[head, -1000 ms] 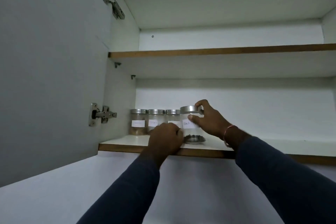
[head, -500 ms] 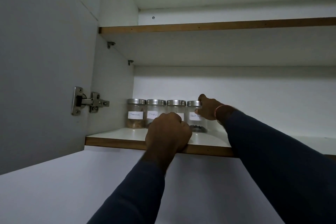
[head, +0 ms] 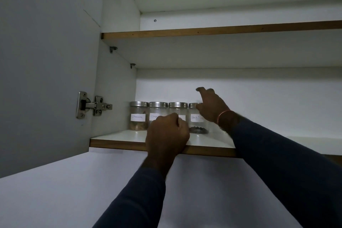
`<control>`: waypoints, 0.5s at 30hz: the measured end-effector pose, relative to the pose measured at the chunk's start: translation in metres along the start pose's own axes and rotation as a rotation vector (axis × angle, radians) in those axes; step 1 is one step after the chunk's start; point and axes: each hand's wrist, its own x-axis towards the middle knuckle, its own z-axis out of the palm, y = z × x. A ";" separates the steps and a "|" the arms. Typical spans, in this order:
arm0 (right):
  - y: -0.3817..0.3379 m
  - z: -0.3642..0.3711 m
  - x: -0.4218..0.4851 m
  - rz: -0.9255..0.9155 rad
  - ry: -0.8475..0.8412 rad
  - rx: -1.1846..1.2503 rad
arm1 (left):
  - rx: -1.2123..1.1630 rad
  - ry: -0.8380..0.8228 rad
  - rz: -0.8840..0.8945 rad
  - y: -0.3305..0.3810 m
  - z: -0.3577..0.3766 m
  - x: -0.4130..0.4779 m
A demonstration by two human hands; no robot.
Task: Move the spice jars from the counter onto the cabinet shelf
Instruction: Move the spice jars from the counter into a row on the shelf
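Note:
Four glass spice jars with steel lids stand in a row at the left of the lower cabinet shelf (head: pixel 118 136): a cinnamon jar (head: pixel 138 116), a cloves jar (head: pixel 157 110), a third jar (head: pixel 177 106) with its label hidden, and a black pepper jar (head: pixel 197 126). My right hand (head: pixel 211 106) hovers at the pepper jar's lid with its fingers loosely spread above the lid, holding nothing. My left hand (head: pixel 166 133) rests as a fist on the shelf's front edge, in front of the second and third jars.
The cabinet door (head: pixel 46 61) stands open at the left, with a steel hinge (head: pixel 92 104) on its inner face. An upper shelf (head: pixel 203 30) runs above. The lower shelf stretches bare to the right of the jars.
My right hand pushed the black pepper jar back into line with the other jars, then let go and lifted its fingers. The left hand stayed on the shelf edge.

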 end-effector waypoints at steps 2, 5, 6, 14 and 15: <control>-0.014 -0.015 -0.030 -0.124 0.045 0.007 | -0.009 0.040 0.046 0.000 -0.002 -0.003; -0.029 -0.041 -0.084 -0.254 0.071 -0.079 | 0.041 -0.015 0.048 0.001 -0.007 -0.004; -0.030 -0.052 -0.106 -0.265 0.051 -0.083 | 0.064 -0.049 0.056 0.004 -0.010 -0.006; 0.034 -0.087 -0.342 -0.037 -0.241 0.206 | -0.338 -0.217 0.298 0.079 -0.022 -0.181; 0.047 -0.081 -0.372 0.056 -0.311 0.249 | -0.407 -0.293 0.246 0.088 -0.024 -0.216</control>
